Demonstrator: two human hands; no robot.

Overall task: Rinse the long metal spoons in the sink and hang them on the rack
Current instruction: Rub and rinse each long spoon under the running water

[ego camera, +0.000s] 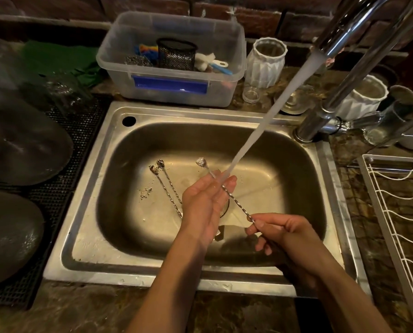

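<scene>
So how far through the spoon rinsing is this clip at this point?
Early. Nothing looks finished: the visible part of the white wire rack holds no spoons. In hand: the right hand pinches one spoon by its handle under the running water, the left hand rubbing its stem. Left: two spoons lying in the sink, then hanging all three.

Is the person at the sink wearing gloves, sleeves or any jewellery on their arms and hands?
No. Both the left hand and the right hand are bare, with no gloves. Both forearms are uncovered as far as the picture shows, so no sleeve is in view. No ring, watch or bracelet can be seen on either side. The fingernails look short and unpainted.
</scene>
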